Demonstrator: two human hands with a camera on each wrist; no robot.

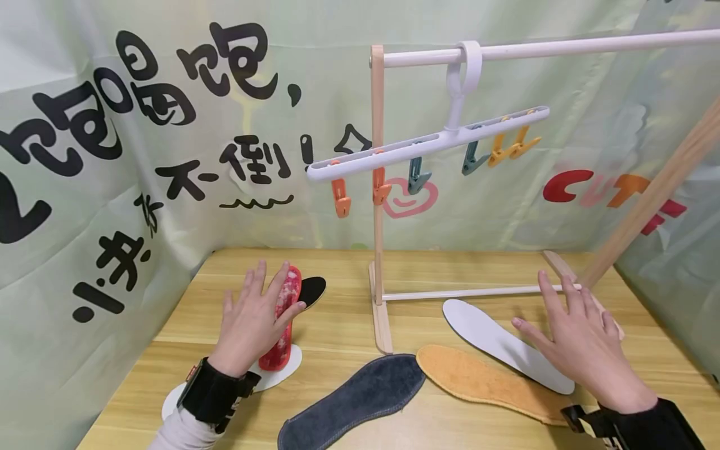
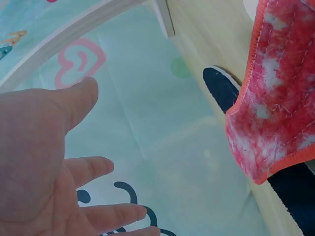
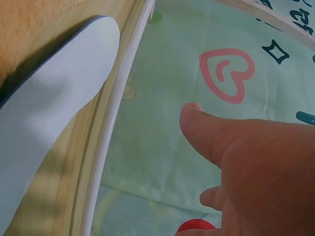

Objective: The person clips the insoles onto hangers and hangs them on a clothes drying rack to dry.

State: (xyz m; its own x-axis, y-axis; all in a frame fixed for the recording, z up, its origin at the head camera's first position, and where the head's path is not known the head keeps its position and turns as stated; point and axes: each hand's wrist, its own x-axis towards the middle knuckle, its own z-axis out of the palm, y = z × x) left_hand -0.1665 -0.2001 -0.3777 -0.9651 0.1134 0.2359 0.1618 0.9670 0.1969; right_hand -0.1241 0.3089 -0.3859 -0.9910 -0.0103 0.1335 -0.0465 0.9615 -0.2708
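My left hand (image 1: 252, 320) hovers with fingers spread over a red-and-white mottled insole (image 1: 284, 325); in the left wrist view a gap shows between the hand and this insole. Under the red insole lie a black insole (image 1: 312, 291) and a white one (image 1: 285, 369), both partly covered. On the right, my right hand (image 1: 585, 337) is held above the table, fingers spread, beside a white insole (image 1: 500, 340). An orange-tan insole (image 1: 478, 378) and a dark grey insole (image 1: 354, 400) lie between the hands. Neither hand holds anything.
A wooden rack (image 1: 378, 187) with a white top rail (image 1: 562, 45) stands behind the insoles. From the rail hangs a white hanger (image 1: 433, 144) with orange, teal and yellow clips (image 1: 340, 199). A low white bar (image 1: 467, 292) crosses near the table (image 1: 337, 331). Printed fabric surrounds it.
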